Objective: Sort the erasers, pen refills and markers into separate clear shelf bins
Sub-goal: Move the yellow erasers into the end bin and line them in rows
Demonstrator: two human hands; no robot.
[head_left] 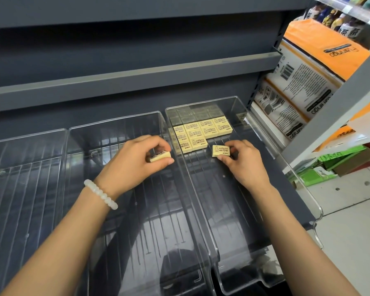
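Bins (pixel 233 210): clear glossy plastic, ribbed floors, strong reflections. Shelf (pixel 115 82): matt dark grey, looks like painted metal. Erasers (pixel 201 133): pale yellow, printed wrappers with a slight sheen. Bracelet (pixel 100 194): smooth milky white beads. Packs (pixel 303 77) at right: glossy printed plastic film, orange and white.

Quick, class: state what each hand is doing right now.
Left hand: grips an eraser over the middle bin.
Right hand: pinches an eraser inside the right bin.
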